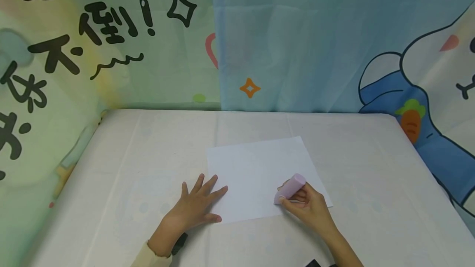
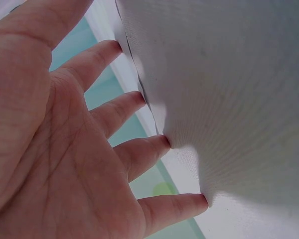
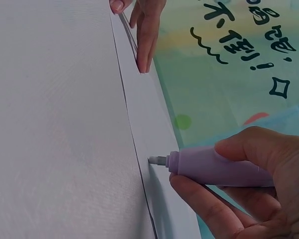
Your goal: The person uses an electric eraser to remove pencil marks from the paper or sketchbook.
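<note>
A blank-looking white sheet of paper (image 1: 252, 176) lies slightly askew on the white tablecloth (image 1: 148, 147), just right of the middle of the head view. At lower centre, the left hand (image 1: 198, 207) is palm down with its fingers spread wide, holding nothing; its index fingertip and thumb reach over the sheet's left edge. Right of that, over the sheet's lower right part, the right hand (image 1: 308, 207) pinches a lavender marker (image 1: 290, 188) between its thumb and curled fingers, barrel tilted. In the right wrist view, the marker's pale tip (image 3: 154, 161) points at the paper near its edge; whether it touches is hard to tell.

The step in hand looks like beginning to draw or write. The next move probably calls for light, steady tip pressure while the spread hand keeps the sheet from sliding.
</note>
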The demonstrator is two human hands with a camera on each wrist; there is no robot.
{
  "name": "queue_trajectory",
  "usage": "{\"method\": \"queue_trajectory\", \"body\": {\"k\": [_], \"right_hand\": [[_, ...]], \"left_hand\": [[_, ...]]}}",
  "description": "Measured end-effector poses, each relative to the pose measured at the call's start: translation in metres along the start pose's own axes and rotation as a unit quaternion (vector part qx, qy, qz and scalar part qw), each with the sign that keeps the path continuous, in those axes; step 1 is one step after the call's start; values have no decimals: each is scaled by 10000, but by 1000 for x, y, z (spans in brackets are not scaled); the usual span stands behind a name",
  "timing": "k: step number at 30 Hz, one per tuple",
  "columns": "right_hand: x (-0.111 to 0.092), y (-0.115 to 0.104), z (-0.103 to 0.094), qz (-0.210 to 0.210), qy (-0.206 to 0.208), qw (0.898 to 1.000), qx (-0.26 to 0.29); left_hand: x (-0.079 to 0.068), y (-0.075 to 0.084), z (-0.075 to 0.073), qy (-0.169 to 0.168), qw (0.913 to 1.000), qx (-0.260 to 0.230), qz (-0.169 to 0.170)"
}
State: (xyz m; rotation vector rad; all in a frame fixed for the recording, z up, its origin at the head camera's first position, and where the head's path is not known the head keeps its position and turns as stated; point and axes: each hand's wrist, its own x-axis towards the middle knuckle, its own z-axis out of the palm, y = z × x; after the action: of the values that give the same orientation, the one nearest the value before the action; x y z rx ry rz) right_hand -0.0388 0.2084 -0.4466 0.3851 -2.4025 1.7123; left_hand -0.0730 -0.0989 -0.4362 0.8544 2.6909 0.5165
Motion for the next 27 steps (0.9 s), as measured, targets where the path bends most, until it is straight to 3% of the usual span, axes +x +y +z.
{"method": "queue_trajectory", "body": {"k": [27], "right_hand": [[0,-2,-5,181,13,9997,-149]], "left_hand": [[-1,1,-2,-45,9999,-156,4]]}}
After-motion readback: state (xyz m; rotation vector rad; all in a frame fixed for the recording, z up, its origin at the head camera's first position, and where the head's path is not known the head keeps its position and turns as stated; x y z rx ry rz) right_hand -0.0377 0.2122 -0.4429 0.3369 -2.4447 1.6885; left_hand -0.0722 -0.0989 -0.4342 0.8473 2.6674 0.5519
